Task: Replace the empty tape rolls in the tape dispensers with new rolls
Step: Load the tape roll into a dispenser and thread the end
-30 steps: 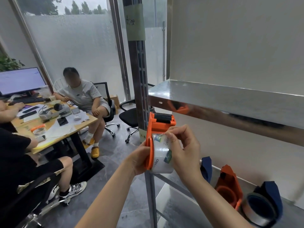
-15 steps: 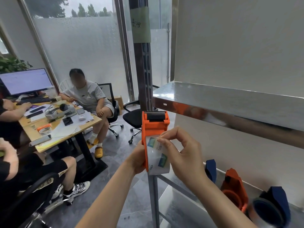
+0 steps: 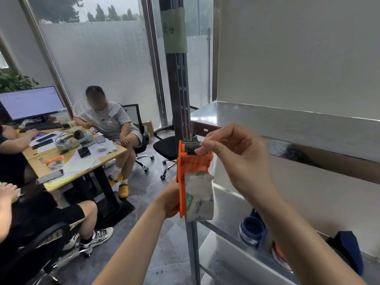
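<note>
Beside a steel shelf (image 3: 287,124), left hand (image 3: 170,200) grips an orange dispenser (image 3: 193,163) carrying a new roll (image 3: 199,200); right hand (image 3: 236,157) pinches the tape end at the blade (image 3: 190,147), apparently threading; next needs pressing it down.

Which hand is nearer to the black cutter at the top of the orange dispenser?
Right. The right hand pinches at the cutter; the left hand grips the dispenser lower down.

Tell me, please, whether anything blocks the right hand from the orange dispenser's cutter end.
Nothing visible does: the right hand pinches at the black cutter atop the orange dispenser, which the left hand holds.
</note>
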Motion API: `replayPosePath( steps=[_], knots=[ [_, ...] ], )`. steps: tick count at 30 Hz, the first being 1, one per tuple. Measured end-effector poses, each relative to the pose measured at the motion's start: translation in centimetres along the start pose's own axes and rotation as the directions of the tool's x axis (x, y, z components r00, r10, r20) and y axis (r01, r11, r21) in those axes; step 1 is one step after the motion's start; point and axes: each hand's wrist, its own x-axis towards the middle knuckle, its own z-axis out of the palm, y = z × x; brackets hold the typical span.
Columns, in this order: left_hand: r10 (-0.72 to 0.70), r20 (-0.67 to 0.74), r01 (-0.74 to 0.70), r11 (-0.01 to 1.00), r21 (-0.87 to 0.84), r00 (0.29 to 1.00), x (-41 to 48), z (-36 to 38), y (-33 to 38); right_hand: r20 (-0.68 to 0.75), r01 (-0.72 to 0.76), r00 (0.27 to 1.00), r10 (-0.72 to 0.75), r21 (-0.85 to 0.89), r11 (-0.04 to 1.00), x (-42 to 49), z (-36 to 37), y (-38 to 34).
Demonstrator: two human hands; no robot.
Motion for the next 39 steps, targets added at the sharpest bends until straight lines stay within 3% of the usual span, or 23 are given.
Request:
replayPosePath(
  steps=[5, 10, 13, 18, 26, 29, 33, 39],
  knots=[
    [-0.002, 0.031, 0.003, 0.999, -0.047, 1.0, 0.2, 0.4, 0.7, -0.031, -0.034, 0.999, 0.036, 0.065, 0.997, 1.2, 0.3, -0.8],
    [-0.007, 0.011, 0.007, 1.0, -0.02, 1.0, -0.5, 0.3, 0.7, 0.03, -0.019, 0.999, 0.016, 0.101, 0.995, 0.9, 0.8, -1.8],
    [-0.011, -0.019, 0.011, 1.0, -0.003, 1.0, -0.4, 0.1, 0.5, 0.009, -0.028, 1.0, 0.027, 0.064, 0.998, 1.9, 0.4, -1.8],
    [-0.003, -0.041, 0.004, 0.999, 0.033, 0.999, -0.5, 0.4, 0.5, -0.03, -0.123, 0.992, 0.12, -0.176, 0.977, 3.7, -1.0, -0.3],
    [-0.02, 0.029, 0.018, 0.999, 0.047, 0.999, -0.6, 1.3, 1.4, -0.056, -0.174, 0.985, 0.165, -0.254, 0.952, 4.5, -1.6, 0.9],
    [-0.015, 0.032, 0.013, 0.998, 0.055, 0.999, -0.7, 1.3, 1.4, -0.073, -0.188, 0.982, 0.177, -0.209, 0.96, 4.6, -1.4, 0.7],
    [-0.049, 0.081, 0.047, 0.999, 0.023, 0.995, -0.6, 1.2, 0.9, -0.06, -0.143, 0.989, 0.135, -0.14, 0.98, 4.5, -0.3, -0.7],
    [-0.06, 0.073, 0.061, 0.998, -0.023, 0.996, -0.9, 1.2, 1.5, -0.064, -0.059, 0.997, 0.048, -0.171, 0.984, 4.3, 0.8, -2.4]
  ],
)
